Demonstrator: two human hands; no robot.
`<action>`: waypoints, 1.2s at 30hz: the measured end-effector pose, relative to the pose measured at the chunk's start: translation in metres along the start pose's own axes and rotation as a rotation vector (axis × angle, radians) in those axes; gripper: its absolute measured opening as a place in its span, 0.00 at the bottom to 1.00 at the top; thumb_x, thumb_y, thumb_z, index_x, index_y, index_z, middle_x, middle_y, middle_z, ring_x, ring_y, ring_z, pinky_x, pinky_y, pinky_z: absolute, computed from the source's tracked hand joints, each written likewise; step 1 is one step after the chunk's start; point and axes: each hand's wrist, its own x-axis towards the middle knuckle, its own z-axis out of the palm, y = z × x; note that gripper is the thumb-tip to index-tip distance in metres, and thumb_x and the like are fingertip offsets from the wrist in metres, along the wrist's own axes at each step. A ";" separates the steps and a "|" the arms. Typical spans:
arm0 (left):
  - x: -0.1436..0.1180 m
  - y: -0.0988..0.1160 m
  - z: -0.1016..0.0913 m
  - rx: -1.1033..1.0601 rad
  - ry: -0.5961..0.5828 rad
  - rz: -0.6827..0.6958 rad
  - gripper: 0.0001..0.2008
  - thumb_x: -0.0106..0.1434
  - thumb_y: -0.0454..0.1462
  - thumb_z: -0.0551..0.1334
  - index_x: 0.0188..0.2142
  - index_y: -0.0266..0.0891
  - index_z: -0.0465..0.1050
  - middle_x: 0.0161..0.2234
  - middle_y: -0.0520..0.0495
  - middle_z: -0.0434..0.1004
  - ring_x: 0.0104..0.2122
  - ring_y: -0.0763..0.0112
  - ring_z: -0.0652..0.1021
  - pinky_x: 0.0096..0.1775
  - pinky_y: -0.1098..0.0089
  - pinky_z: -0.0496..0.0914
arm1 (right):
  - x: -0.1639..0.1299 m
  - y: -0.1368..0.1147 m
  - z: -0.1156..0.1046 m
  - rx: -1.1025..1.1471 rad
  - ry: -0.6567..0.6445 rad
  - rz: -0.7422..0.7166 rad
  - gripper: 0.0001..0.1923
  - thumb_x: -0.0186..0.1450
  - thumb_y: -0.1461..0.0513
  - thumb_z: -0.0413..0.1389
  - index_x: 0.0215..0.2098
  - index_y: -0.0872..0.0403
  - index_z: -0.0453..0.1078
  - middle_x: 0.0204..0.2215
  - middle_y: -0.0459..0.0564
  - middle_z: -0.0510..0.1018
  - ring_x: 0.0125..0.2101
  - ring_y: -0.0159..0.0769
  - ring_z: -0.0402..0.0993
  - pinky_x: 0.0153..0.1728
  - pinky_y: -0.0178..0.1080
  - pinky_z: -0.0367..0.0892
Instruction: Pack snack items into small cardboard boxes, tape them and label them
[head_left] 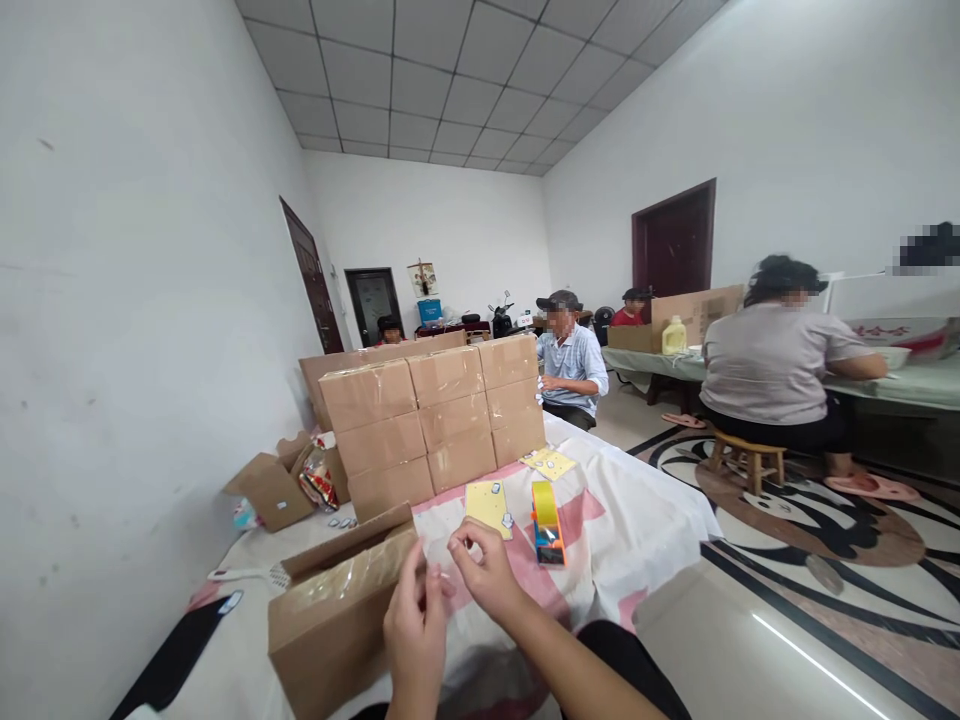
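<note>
While an open brown cardboard box [337, 610] with a taped, glossy flap sits at the near left of the cloth-covered counter [637, 510], the left hand [415, 625] rises just beside it, fingers half-curled and close together; whether they pinch anything is too small to tell. The right hand [486, 572] meets it fingertip to fingertip, thumb and forefinger drawn together as if around some tiny piece, though what lies between them cannot be made out. Just beyond the right hand lies a flat yellow paper card [488, 504] with small pale bits at its edge; it looks light, thin and bendable, best lifted by an edge with a gentle pinch rather than squeezed. To its right stands an orange-and-yellow tape dispenser [547, 524], upright on the cloth. Behind these, a wall of sealed brown cartons [435, 420] is stacked, and farther right other people sit working at a long table [922, 385].
</note>
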 end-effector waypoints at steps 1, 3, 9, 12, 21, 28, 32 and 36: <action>0.002 0.000 -0.005 0.015 0.029 0.009 0.31 0.68 0.53 0.55 0.64 0.38 0.62 0.26 0.47 0.81 0.30 0.58 0.81 0.39 0.63 0.72 | 0.000 -0.001 0.000 -0.004 -0.006 -0.006 0.12 0.67 0.59 0.54 0.25 0.52 0.65 0.23 0.45 0.69 0.28 0.35 0.66 0.32 0.37 0.60; 0.007 -0.001 -0.018 0.089 0.135 0.034 0.31 0.69 0.51 0.56 0.66 0.38 0.60 0.28 0.46 0.82 0.33 0.56 0.82 0.42 0.62 0.72 | 0.000 -0.003 -0.001 -0.002 -0.015 0.002 0.13 0.67 0.59 0.54 0.25 0.52 0.66 0.24 0.45 0.70 0.29 0.36 0.68 0.33 0.38 0.60; 0.025 -0.015 -0.055 0.669 0.428 0.210 0.20 0.69 0.37 0.52 0.55 0.43 0.76 0.55 0.39 0.77 0.56 0.51 0.74 0.61 0.50 0.59 | 0.005 0.000 -0.004 -0.014 -0.068 0.071 0.12 0.67 0.58 0.55 0.26 0.52 0.69 0.24 0.45 0.71 0.28 0.36 0.68 0.35 0.39 0.60; 0.031 -0.021 -0.063 0.872 0.388 0.113 0.23 0.67 0.34 0.53 0.60 0.46 0.73 0.68 0.40 0.59 0.66 0.47 0.61 0.62 0.44 0.56 | 0.009 0.000 -0.001 -0.065 -0.115 0.066 0.13 0.67 0.58 0.56 0.25 0.52 0.71 0.21 0.43 0.67 0.26 0.34 0.64 0.36 0.39 0.59; 0.065 -0.023 -0.061 0.804 0.088 -0.072 0.32 0.66 0.30 0.51 0.68 0.50 0.59 0.71 0.45 0.54 0.71 0.47 0.47 0.62 0.28 0.42 | 0.038 -0.023 0.006 -0.117 -0.414 -0.050 0.11 0.67 0.55 0.59 0.30 0.50 0.78 0.52 0.53 0.70 0.57 0.45 0.63 0.61 0.51 0.52; 0.052 -0.025 -0.050 0.694 0.286 -0.188 0.20 0.67 0.35 0.53 0.53 0.45 0.78 0.58 0.44 0.74 0.61 0.48 0.65 0.66 0.39 0.46 | 0.058 -0.042 0.021 0.514 -0.750 0.225 0.17 0.60 0.46 0.65 0.26 0.50 0.78 0.55 0.52 0.73 0.58 0.48 0.67 0.59 0.51 0.59; 0.045 -0.024 -0.049 0.720 0.261 -0.254 0.17 0.69 0.38 0.54 0.47 0.48 0.81 0.59 0.49 0.73 0.63 0.50 0.63 0.66 0.38 0.44 | 0.069 -0.033 0.044 0.604 -0.755 0.341 0.14 0.59 0.49 0.66 0.26 0.50 0.77 0.57 0.51 0.72 0.60 0.46 0.66 0.61 0.48 0.58; 0.041 -0.022 -0.052 0.796 0.200 -0.303 0.18 0.69 0.39 0.53 0.48 0.49 0.81 0.66 0.52 0.65 0.69 0.42 0.53 0.65 0.33 0.39 | 0.079 0.001 0.071 0.138 -0.699 0.407 0.11 0.57 0.54 0.67 0.25 0.52 0.77 0.54 0.53 0.74 0.59 0.46 0.67 0.60 0.46 0.58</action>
